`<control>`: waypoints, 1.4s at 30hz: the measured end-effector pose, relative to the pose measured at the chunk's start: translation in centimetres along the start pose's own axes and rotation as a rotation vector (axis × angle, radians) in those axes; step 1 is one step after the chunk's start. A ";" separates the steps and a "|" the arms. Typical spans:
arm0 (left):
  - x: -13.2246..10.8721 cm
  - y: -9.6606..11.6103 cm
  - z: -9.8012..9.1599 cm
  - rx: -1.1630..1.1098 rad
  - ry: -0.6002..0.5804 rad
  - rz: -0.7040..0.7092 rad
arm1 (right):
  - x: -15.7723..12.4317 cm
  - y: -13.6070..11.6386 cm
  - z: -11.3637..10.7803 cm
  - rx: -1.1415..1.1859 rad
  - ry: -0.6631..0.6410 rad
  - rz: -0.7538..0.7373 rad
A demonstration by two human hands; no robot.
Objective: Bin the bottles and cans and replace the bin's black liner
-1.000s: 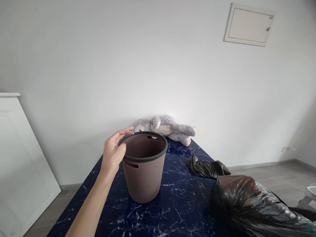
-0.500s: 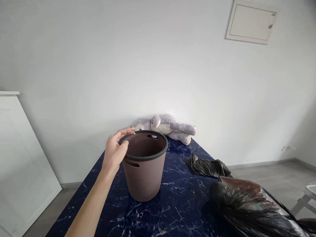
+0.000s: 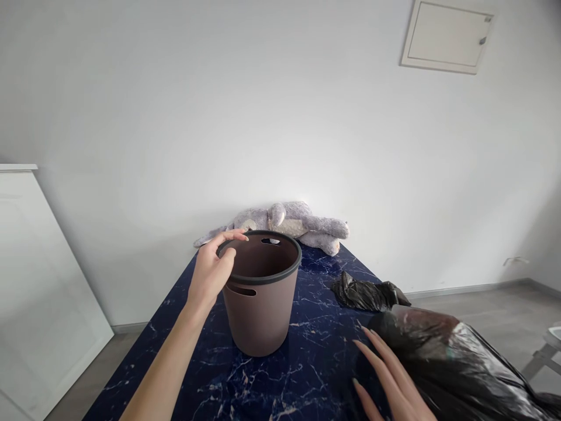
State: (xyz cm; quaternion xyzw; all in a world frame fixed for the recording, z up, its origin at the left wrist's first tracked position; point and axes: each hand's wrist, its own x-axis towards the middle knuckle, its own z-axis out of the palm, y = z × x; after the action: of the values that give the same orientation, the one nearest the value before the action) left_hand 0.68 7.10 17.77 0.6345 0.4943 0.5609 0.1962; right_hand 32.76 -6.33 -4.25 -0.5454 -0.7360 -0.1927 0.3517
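A brown plastic waste bin (image 3: 265, 316) with a dark rim and slotted handles stands upright on the table. My left hand (image 3: 213, 266) is at the left side of its rim, thumb and fingers apart and reaching over the opening. No liner shows in the part of the bin's inside that I can see. At the lower right, my right hand (image 3: 390, 374) is spread above the table, holding nothing. It is beside a full black garbage bag (image 3: 468, 362); whether it touches the bag I cannot tell.
A crumpled black plastic bag (image 3: 366, 294) lies near the table's right edge. Behind the bin, a grey plush toy (image 3: 284, 222) lies against the wall. The dark blue marbled table (image 3: 302, 362) narrows away from me. A white cabinet (image 3: 39, 280) stands left, a stool (image 3: 546, 351) at far right.
My right hand has come into view at the lower right. The bin has shifted slightly right, and my left hand has moved the same way at its rim.
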 end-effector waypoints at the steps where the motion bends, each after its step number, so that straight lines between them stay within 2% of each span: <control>1: -0.1 0.0 0.1 0.018 0.000 0.008 | 0.6 -0.2 1.6 -0.005 -0.037 0.011; 3: -0.2 0.1 0.2 0.049 0.004 0.016 | 1.7 -0.6 4.6 0.007 -0.069 0.018; 6: -0.3 0.1 0.3 0.073 0.002 0.021 | 3.0 -1.0 7.7 0.054 -0.124 0.031; 9: -0.2 0.1 0.4 0.083 -0.003 0.027 | 3.9 -0.8 9.6 0.131 -0.189 0.056; 12: -0.1 0.2 0.7 0.094 -0.007 0.016 | 4.5 0.1 10.9 0.185 -0.196 0.153; 16: -0.1 0.2 0.9 0.089 -0.020 -0.004 | 4.6 1.3 11.1 0.265 -0.163 0.404; 18: -0.1 0.2 1.0 0.087 -0.023 -0.006 | 4.2 1.4 10.4 0.289 -0.157 0.471; 24: 0.0 0.1 1.2 0.086 -0.019 0.011 | 2.7 0.4 7.8 0.259 -0.137 0.493; 28: 0.0 0.2 1.3 0.083 -0.014 0.029 | 2.2 0.3 7.5 0.233 -0.139 0.496; 34: -0.1 0.1 1.4 0.079 -0.017 0.039 | 3.8 1.2 10.5 0.016 -0.181 0.341; 37: -0.1 -0.1 1.5 0.069 -0.010 0.038 | 5.8 1.2 12.6 -0.098 -0.248 0.378; 42: -0.1 -0.3 1.7 0.042 0.008 0.039 | 8.5 1.5 15.2 -0.163 -0.300 0.479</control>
State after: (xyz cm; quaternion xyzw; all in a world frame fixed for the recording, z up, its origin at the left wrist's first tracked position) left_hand 2.07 7.63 16.97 0.6459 0.4940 0.5566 0.1699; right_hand 28.17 9.96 -8.53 -0.7526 -0.6121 -0.0799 0.2292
